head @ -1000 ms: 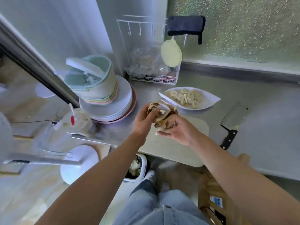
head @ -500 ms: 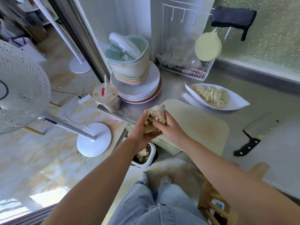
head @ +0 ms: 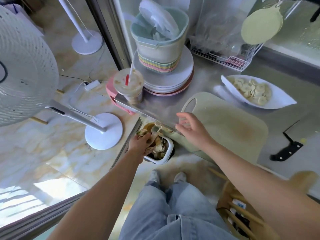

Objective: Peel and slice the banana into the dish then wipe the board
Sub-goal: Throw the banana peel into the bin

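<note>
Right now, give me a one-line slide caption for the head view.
Left hand drops peel into bin; right hand hovers open by board; slices in dish.

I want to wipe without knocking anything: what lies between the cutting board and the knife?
Head view: nothing. Only bare steel counter lies between the cutting board and the knife.

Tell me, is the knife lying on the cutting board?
No, the knife lies on the steel counter to the right of the cutting board, clear of its edge.
</note>
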Demonstrator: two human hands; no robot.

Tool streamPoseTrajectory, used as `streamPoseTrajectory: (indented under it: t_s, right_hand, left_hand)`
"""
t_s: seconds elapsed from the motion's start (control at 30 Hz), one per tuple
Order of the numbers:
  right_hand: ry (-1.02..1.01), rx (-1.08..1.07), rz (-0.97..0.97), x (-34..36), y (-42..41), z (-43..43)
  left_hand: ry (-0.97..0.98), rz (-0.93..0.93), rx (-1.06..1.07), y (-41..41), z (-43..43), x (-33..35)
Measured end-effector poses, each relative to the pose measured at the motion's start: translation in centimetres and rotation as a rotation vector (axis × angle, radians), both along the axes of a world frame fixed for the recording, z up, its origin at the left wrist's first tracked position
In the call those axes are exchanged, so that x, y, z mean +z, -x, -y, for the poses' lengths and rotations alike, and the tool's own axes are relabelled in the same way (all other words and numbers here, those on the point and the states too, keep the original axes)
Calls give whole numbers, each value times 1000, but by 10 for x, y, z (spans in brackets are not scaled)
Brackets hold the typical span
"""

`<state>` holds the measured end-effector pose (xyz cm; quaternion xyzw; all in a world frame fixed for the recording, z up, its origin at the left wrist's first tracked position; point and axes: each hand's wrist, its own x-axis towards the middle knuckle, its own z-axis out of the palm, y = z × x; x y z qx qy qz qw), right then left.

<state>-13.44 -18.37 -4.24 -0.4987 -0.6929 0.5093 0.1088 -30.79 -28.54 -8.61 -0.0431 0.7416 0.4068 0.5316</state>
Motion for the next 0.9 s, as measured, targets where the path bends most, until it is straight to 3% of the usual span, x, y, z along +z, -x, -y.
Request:
streamPoseTrajectory:
  t_s: [0.1,0.17,0.47,0.67,0.9]
  right_hand:
    - [-275,-78,94,-15,-9,-5]
    - [-342,-81,142,-26,-8,-7]
    - [-403,-73,394,-59,9,-3]
    - [-441,-111,423,-61,12,-1]
    - [-466,-117,406,-66,10,0]
  left_hand:
    - [94,4,-68,3,3,-26]
    - [118,49,-71,2,0,-39]
    - [155,142,-146,-2,-19,-73]
    - [173,231,-165,-12,-20,-82]
    - [175,303,-341,-13,-28,-94]
